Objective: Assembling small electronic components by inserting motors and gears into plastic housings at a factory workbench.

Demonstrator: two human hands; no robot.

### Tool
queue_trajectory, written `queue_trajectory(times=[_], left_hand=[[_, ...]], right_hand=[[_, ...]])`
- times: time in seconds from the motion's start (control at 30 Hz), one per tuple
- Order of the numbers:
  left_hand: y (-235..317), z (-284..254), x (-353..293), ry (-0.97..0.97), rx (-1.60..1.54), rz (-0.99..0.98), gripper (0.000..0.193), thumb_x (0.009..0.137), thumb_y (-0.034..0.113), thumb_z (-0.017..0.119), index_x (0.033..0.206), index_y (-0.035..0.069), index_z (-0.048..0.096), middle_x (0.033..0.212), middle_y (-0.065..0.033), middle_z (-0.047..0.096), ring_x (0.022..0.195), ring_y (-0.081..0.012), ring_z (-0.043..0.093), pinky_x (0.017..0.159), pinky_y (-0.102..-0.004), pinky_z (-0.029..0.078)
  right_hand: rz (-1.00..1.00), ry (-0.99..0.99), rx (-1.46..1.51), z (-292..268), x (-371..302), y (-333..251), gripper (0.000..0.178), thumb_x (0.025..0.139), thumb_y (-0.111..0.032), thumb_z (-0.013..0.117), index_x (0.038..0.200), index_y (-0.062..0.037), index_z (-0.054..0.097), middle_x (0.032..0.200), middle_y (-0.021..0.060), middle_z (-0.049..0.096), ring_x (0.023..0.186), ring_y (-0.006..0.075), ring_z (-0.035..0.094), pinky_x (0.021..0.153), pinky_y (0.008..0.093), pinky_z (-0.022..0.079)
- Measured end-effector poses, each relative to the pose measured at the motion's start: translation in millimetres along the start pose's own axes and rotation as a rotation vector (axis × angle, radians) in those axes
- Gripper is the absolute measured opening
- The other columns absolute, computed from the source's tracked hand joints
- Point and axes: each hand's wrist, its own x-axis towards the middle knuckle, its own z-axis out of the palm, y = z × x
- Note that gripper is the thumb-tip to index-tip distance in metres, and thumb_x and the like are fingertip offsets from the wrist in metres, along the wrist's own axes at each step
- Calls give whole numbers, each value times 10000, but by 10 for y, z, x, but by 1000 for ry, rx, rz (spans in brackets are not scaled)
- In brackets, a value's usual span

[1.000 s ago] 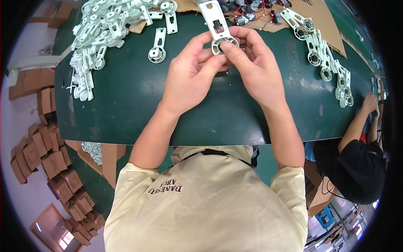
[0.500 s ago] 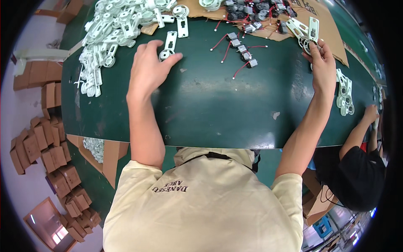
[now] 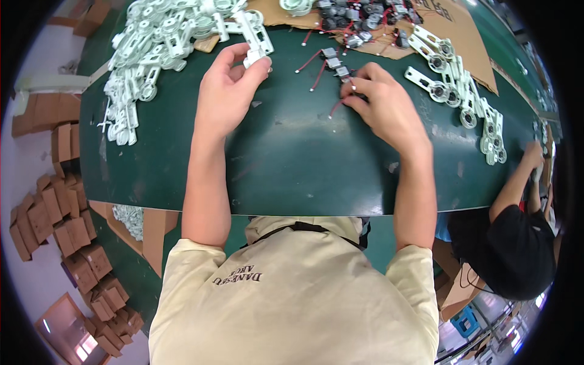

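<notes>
My left hand [image 3: 224, 91] is closed, thumb and fingers pinching the round end of a pale green plastic housing [image 3: 253, 36]. The housing's long slotted arm points up and away from me. My right hand [image 3: 389, 106] has its fingertips closed on a small motor at the near end of a short row. My fingers hide most of that motor; a red wire [image 3: 336, 107] trails out below them. Further along the row lie other small motors [image 3: 331, 58], grey and black with red leads, at the left of my right fingertips.
A large heap of pale green housings [image 3: 164, 42] covers the table's far left. More motors [image 3: 365, 18] lie on flattened cardboard [image 3: 462, 36] at the back. Housings with dark round centres [image 3: 439, 91] line the right side. A co-worker's arm [image 3: 514, 185] reaches in at the far right.
My left hand has gripped the plastic housing and tilted it up. My right hand has released a housing among those at right and moved left to the row of motors.
</notes>
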Motion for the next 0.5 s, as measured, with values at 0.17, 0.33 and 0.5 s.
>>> queue_trajectory(times=[0.17,0.33,0.5], left_hand=[[63,167,-92,-87,-281,-6,417,926,80,615,1263,-103,450,1146,-155,614,986,-220,653,863,-302,532],[85,218,-178,-210,-482,-63,380,961,60,545,1310,-56,445,1186,-160,608,1029,-276,650,915,-350,539],[8,347,-174,-387,-790,-161,383,999,148,506,1324,-51,462,1203,-167,610,1045,-301,648,952,-404,523]], right_hand=[[212,-79,449,39,118,-90,178,927,-191,621,958,-22,665,904,71,667,805,131,608,735,290,477],[222,-2,1021,90,135,-174,206,978,-180,555,1012,14,619,881,32,663,787,105,602,734,252,486],[278,252,972,34,53,-446,177,936,-124,608,1047,8,650,874,27,677,777,62,600,683,221,491]])
